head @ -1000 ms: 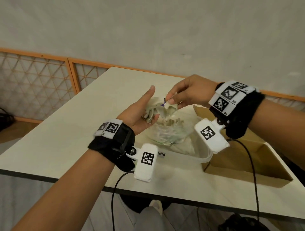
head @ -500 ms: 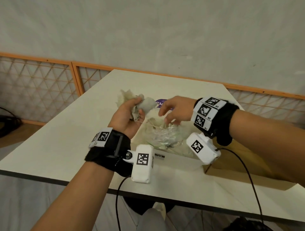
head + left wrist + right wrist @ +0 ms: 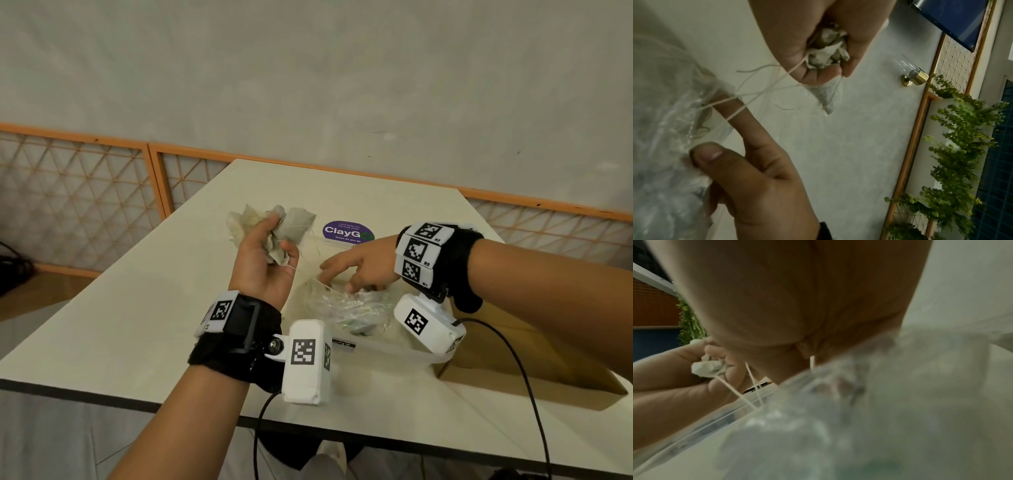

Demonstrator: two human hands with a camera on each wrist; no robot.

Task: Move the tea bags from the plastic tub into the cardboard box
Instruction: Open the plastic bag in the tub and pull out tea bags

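My left hand (image 3: pixel 270 240) is raised over the table, left of the tub, gripping a crumpled bunch of pale tea bags (image 3: pixel 291 222). In the left wrist view the tea bags (image 3: pixel 826 47) fill the fist of that left hand (image 3: pixel 818 65), and thin strings (image 3: pixel 756 92) trail down to a clear plastic wrapper (image 3: pixel 674 129). My right hand (image 3: pixel 346 277) reaches down into the clear plastic tub (image 3: pixel 383 347) and pinches the wrapper (image 3: pixel 349 308) between thumb and forefinger. The open cardboard box (image 3: pixel 534 363) lies right of the tub, under my right forearm.
A purple ClayGo sticker (image 3: pixel 347 232) sits on the table (image 3: pixel 137 308) behind the tub. Orange-framed lattice panels (image 3: pixel 85 205) run along the far side. Black cables (image 3: pixel 524 394) hang from both wrist cameras over the table's near edge.
My left hand closed on the tea bags and lifted them up and left, away from the tub. My right hand let go of them and dropped into the tub onto the wrapper.
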